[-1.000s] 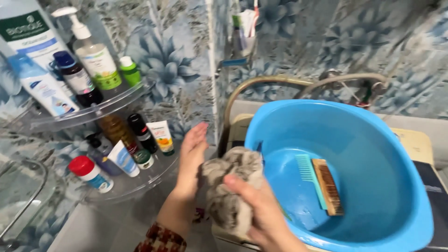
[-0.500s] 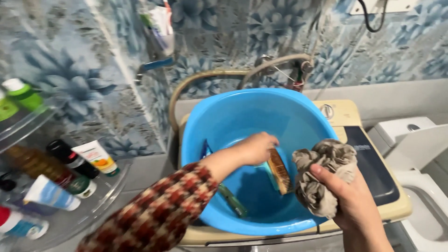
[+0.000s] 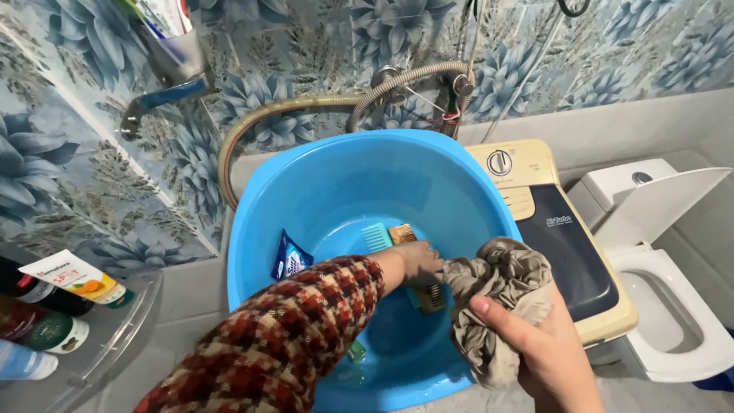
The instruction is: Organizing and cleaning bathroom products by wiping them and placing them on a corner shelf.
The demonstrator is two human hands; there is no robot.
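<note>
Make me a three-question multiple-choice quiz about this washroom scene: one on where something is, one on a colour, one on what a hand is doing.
1. Where do the combs lie?
A. On the toilet seat
B. In the basin
C. On the corner shelf

2. What colour is the basin?
A. Blue
B. Red
C. White

3. What is the right hand doing?
A. Hanging empty
B. Turning the tap
C. Gripping a bunched grey-brown cloth

Answers:
1 B: the teal and wooden combs rest inside the basin, under the left hand.
2 A: its walls and rim are bright blue.
3 C: the fingers are closed around the crumpled cloth at the basin's rim.
</note>
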